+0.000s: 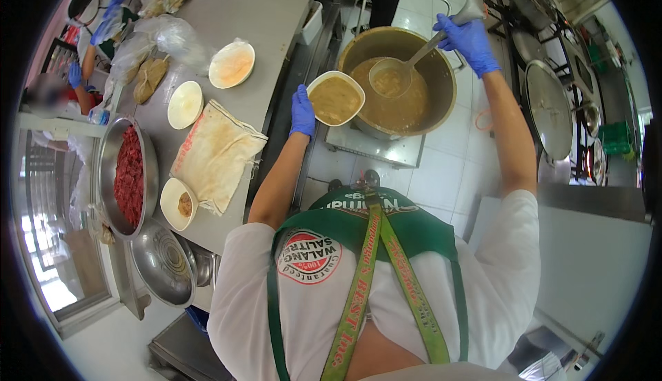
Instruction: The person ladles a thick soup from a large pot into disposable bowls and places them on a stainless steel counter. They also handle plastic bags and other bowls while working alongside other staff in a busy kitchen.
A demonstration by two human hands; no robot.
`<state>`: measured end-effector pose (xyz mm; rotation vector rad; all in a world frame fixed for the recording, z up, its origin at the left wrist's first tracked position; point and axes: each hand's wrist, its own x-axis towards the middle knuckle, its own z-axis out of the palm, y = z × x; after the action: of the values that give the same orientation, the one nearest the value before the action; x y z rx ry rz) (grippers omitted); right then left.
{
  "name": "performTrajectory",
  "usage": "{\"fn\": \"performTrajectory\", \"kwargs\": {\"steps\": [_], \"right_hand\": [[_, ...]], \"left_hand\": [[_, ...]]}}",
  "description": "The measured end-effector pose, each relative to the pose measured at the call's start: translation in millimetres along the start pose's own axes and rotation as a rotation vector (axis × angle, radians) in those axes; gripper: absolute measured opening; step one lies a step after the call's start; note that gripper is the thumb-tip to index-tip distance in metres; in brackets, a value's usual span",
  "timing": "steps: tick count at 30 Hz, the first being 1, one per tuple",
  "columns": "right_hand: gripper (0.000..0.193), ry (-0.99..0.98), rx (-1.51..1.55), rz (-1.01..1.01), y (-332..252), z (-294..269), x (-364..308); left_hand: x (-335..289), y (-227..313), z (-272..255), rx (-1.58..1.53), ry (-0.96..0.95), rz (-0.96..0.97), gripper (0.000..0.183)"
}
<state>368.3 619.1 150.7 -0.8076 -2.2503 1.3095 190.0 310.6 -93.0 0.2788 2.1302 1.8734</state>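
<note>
Ahead of me a large deep pot [447, 98] holds brown, soupy food and stands on a low metal cart. My left hand [302, 111], in a blue glove, grips the side of a white bowl [360, 110] filled with the same brown food. The bowl is at the pot's left rim. My right hand [471, 43], also gloved in blue, is closed round the handle of a big metal ladle [420, 54]. The ladle's round scoop is over the pot with brown food in it; I cannot tell how deep it dips.
The steel table [276, 8] at left bears a folded cloth [214, 148], white bowls, plastic bags and a metal basin [105, 174] of red minced meat. A stove [586, 81] with pots and lids lines the right. Another person [81, 57] in blue gloves is at far left.
</note>
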Motion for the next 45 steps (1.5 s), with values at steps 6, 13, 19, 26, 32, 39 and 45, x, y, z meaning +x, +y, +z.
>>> {"fn": "performTrajectory", "kwargs": {"steps": [6, 13, 19, 26, 32, 39, 45], "right_hand": [[0.034, 0.029, -0.054, -0.244, -97, -29, -2], [0.028, -0.007, 0.113, -0.373, -124, -13, -43], [0.011, 0.039, -0.490, -0.908, -107, 1, -94], [0.038, -0.279, -0.249, -0.932, -28, -5, -113], [0.022, 0.041, -0.272, -1.087, -12, -4, -115], [0.028, 0.273, 0.521, -0.317, -10, -30, -76], [0.030, 0.294, 0.855, -0.042, 48, -91, -12]], "left_hand": [[10, 26, 22, 0.092, 0.072, 0.031, 0.064], [30, 48, 50, 0.132, 0.115, -0.021, 0.075], [52, 43, 54, 0.063, 0.164, -0.031, 0.073], [59, 42, 56, 0.043, 0.146, -0.061, 0.070], [44, 58, 59, 0.100, 0.151, -0.046, 0.071], [51, 51, 69, 0.120, 0.160, -0.047, 0.073], [56, 47, 96, -0.061, 0.159, -0.046, 0.073]]}}
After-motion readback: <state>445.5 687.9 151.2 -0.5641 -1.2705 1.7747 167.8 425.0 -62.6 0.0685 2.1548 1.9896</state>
